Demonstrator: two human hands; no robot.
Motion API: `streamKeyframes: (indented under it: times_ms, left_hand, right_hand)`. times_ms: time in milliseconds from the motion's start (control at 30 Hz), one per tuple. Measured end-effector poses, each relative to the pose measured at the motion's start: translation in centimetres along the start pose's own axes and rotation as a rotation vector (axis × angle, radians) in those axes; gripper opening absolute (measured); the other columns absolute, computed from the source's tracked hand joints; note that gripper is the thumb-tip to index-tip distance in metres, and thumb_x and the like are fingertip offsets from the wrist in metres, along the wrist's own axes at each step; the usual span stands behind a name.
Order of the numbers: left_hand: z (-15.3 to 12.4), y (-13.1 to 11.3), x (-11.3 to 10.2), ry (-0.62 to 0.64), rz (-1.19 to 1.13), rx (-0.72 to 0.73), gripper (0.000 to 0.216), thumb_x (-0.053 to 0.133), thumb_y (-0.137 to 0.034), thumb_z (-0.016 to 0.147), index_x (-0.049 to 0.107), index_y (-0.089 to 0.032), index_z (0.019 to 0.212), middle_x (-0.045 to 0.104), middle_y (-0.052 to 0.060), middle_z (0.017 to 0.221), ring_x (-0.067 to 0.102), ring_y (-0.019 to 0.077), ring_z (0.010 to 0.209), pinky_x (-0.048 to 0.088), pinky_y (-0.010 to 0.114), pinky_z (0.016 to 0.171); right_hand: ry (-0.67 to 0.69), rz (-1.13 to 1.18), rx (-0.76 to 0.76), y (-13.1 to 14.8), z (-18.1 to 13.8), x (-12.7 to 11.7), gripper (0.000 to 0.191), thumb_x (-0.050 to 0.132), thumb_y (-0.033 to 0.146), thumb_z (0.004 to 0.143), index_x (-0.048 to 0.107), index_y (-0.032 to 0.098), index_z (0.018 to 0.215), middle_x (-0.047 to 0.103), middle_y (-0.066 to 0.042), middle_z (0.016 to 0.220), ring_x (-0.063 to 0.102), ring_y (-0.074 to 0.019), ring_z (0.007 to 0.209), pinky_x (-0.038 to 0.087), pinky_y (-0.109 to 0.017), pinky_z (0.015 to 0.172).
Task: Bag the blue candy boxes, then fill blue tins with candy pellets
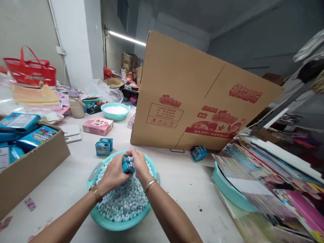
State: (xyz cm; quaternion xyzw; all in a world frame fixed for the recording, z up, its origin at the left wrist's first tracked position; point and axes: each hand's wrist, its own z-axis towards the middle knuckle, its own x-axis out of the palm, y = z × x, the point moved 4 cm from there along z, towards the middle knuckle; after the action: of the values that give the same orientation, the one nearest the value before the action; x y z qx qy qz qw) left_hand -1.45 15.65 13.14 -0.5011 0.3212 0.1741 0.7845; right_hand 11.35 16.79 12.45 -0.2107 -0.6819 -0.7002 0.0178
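My left hand (115,171) is closed around a small blue candy box (128,164), held over a turquoise basin (121,225). Pale blue and white candies (124,199) fill much of the basin. Fingers bent, my right hand (139,163) is at the box's top right side with some candies showing beside its fingertips; its grip is partly hidden. Just beyond the rim stand two small blue boxes (102,148), one behind the other. More blue boxes (199,153) sit together at the foot of the big carton.
A large cardboard carton (172,87) leans at the back. On the left is an open carton (37,162) of blue packs. Behind are a pink box (98,126), a white scale (72,133), a bottle (76,106) and a second basin (115,116). Stacked printed sheets (255,175) lie right.
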Motion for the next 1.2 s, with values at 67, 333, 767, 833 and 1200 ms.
streamKeyframes:
  times_ms: [67,333,767,833,1200]
  left_hand:
    - [0.1,-0.4,-0.1,0.000,-0.012,0.003,0.060,0.072,-0.028,0.068,0.051,-0.019,0.123,0.063,0.010,0.119,0.062,0.0315,0.112,0.050,0.044,0.096]
    - [0.6,-1.0,-0.2,-0.017,0.025,0.043,0.056,0.071,-0.027,0.069,0.052,-0.018,0.121,0.064,0.010,0.117,0.062,0.0309,0.109,0.051,0.044,0.094]
    - [-0.5,-0.4,-0.3,0.031,-0.361,-0.115,0.070,0.080,-0.035,0.068,0.049,-0.021,0.130,0.066,0.010,0.123,0.066,0.0295,0.111,0.054,0.045,0.098]
    - [-1.0,-0.1,0.2,0.038,-0.466,-0.181,0.074,0.082,-0.037,0.066,0.049,-0.022,0.130,0.067,0.010,0.124,0.068,0.0304,0.111,0.055,0.046,0.098]
    - [-4.2,0.0,0.7,0.085,-0.588,-0.112,0.081,0.089,-0.034,0.066,0.047,-0.030,0.136,0.053,0.009,0.142,0.055,0.0338,0.130,0.050,0.042,0.108]
  right_hand:
    - [-0.015,0.005,-0.002,0.0,0.2,-0.1,0.051,0.066,0.067,0.080,0.076,0.017,0.075,0.075,-0.007,0.078,0.068,-0.0228,0.081,0.052,-0.033,0.081]
    - [-0.127,0.119,0.003,-0.2,1.0,-0.2,0.056,0.060,0.071,0.082,0.070,0.017,0.070,0.071,-0.007,0.072,0.066,-0.0210,0.073,0.052,-0.034,0.077]
    - [-0.066,0.113,0.084,-0.1,0.7,-1.8,0.057,0.059,0.072,0.083,0.074,0.017,0.078,0.076,-0.008,0.082,0.069,-0.0225,0.083,0.053,-0.034,0.081]
    - [-0.030,0.118,0.107,0.2,0.2,-1.3,0.061,0.056,0.075,0.084,0.075,0.017,0.082,0.077,-0.009,0.084,0.070,-0.0242,0.086,0.053,-0.037,0.085]
    - [0.053,0.092,0.081,2.0,-3.5,-1.9,0.051,0.046,0.065,0.097,0.073,0.025,0.112,0.072,-0.005,0.127,0.060,-0.0248,0.128,0.044,-0.039,0.112]
